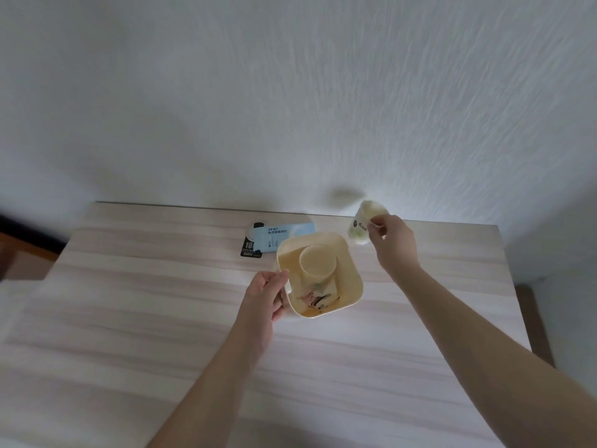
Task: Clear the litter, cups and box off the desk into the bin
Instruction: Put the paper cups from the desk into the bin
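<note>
My two bare forearms reach forward from the bottom of the view over a pale wood-grain desk. The desk surface nearest me is bare.

My left hand is closed on the near left rim of a cream square bin, thumb on top of the rim, the other fingers curled under the edge and hidden from view. The bin is tipped so its opening faces me. Inside it stands a cream paper cup, mouth toward me, and below the cup lies a crumpled wrapper with pink, black and white print, resting against the bin's near wall.

My right hand is farther out and to the right, well apart from my left hand. Its thumb and fingertips pinch the rim of a white paper cup with a small flower print. The cup is tilted, its mouth turned up toward me, and it sits just right of the bin's far corner; I cannot tell whether its base touches the desk.

Behind the bin, near the desk's far edge, lies a flat light blue box with dark printed text, partly covered by the bin's rim. It overlaps a black and white packet. Beyond the desk is a white textured wall.
</note>
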{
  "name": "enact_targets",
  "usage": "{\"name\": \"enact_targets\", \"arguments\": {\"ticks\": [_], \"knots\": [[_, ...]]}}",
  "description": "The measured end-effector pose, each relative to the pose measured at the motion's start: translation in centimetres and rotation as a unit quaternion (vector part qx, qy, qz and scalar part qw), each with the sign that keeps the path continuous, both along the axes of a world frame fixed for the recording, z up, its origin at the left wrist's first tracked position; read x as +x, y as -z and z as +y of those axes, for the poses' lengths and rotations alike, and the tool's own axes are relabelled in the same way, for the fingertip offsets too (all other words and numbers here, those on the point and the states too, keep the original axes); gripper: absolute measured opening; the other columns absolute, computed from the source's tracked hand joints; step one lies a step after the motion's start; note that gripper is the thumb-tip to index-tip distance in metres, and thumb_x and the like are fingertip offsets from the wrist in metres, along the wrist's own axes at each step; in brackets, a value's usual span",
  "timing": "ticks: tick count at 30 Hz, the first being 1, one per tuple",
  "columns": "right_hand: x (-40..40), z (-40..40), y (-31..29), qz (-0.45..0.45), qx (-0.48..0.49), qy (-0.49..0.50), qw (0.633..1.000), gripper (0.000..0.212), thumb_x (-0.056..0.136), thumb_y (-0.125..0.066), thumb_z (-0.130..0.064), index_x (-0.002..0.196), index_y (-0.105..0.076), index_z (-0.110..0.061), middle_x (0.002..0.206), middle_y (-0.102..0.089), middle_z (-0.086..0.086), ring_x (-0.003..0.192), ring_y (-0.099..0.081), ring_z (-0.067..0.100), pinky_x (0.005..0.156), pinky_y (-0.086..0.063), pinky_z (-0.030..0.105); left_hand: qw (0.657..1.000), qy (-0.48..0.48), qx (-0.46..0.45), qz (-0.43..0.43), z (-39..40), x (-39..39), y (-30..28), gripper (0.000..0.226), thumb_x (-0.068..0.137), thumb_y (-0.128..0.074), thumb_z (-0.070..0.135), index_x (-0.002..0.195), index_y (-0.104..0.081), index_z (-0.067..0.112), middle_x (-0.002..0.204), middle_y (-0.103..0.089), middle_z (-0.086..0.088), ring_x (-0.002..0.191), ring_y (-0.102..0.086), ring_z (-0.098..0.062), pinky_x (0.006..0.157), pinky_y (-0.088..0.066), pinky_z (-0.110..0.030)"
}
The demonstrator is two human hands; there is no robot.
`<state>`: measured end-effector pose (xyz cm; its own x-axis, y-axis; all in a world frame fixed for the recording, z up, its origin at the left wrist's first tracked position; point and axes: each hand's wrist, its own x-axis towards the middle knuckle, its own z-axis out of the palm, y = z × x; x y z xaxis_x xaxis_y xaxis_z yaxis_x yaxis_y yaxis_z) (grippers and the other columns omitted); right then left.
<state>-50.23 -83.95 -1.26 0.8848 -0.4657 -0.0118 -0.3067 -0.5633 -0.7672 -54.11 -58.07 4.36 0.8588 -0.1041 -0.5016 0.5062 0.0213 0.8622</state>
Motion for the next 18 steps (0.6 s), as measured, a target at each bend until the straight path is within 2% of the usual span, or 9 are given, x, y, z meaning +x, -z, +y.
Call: {"name": "enact_targets", "arguments": {"ticks": [4,8,11,14,16,18], "knots": [[-4.5,1.2,-3.4,-0.136,-0.023,-0.043,0.989,0.007,0.089,-0.062,-0.011,0.095,-0.065,-0.013,0.091,-0.060,-0.003,0.073,-0.057,0.007,0.065,-0.039,0.004,0.999,0.019,0.027,-0.004,0.3,-0.8,-0.1,0.021,0.093,-0.058,0.025,0.094,-0.049,0.006,0.045,-0.037,0.011,0.043,-0.027,-0.007,0.053,-0.023,-0.028],[-8.8,2.5,-6.2,-0.238,-0.068,-0.048,0.968,0.009,0.083,-0.069,-0.004,0.091,-0.067,-0.008,0.088,-0.062,-0.002,0.071,-0.054,0.004,0.067,-0.040,0.003,0.999,0.026,0.024,-0.001,0.2,-1.6,-0.6,0.019,0.093,-0.058,0.023,0.095,-0.048,0.006,0.045,-0.037,0.010,0.042,-0.029,-0.006,0.052,-0.024,-0.027],[-11.2,3.4,-7.3,-0.267,-0.084,-0.083,0.956,0.012,0.081,-0.071,-0.002,0.091,-0.068,-0.007,0.087,-0.064,0.000,0.071,-0.054,0.002,0.069,-0.043,0.007,0.999,0.038,0.015,0.002,-0.1,-2.4,-0.7,0.026,0.088,-0.064,0.028,0.093,-0.049,0.008,0.046,-0.037,0.010,0.045,-0.031,-0.008,0.057,-0.028,-0.030],[-12.3,4.0,-7.6,-0.265,-0.076,-0.147,0.950,0.015,0.079,-0.072,-0.001,0.091,-0.068,-0.009,0.088,-0.064,-0.001,0.071,-0.059,0.006,0.067,-0.051,0.019,0.999,0.051,0.014,0.001,-0.4,-3.1,-0.8,0.035,0.075,-0.068,0.037,0.089,-0.050,0.010,0.048,-0.038,0.010,0.049,-0.032,-0.010,0.064,-0.032,-0.034],[-12.8,4.2,-7.6,-0.256,-0.074,-0.176,0.948,0.013,0.080,-0.071,-0.002,0.090,-0.067,-0.010,0.088,-0.064,-0.002,0.071,-0.061,0.008,0.064,-0.053,0.027,0.998,0.056,0.024,0.001,-0.4,-3.6,-1.1,0.036,0.073,-0.068,0.039,0.088,-0.051,0.011,0.048,-0.037,0.010,0.049,-0.030,-0.011,0.061,-0.029,-0.032],[-13.3,4.5,-7.7,-0.255,-0.084,-0.190,0.944,0.011,0.081,-0.070,-0.004,0.090,-0.067,-0.011,0.088,-0.064,-0.003,0.071,-0.062,0.008,0.061,-0.053,0.029,0.998,0.053,0.029,0.006,-0.2,-4.0,-1.4,0.033,0.074,-0.067,0.039,0.085,-0.050,0.012,0.048,-0.035,0.010,0.049,-0.028,-0.011,0.061,-0.028,-0.031]]}}
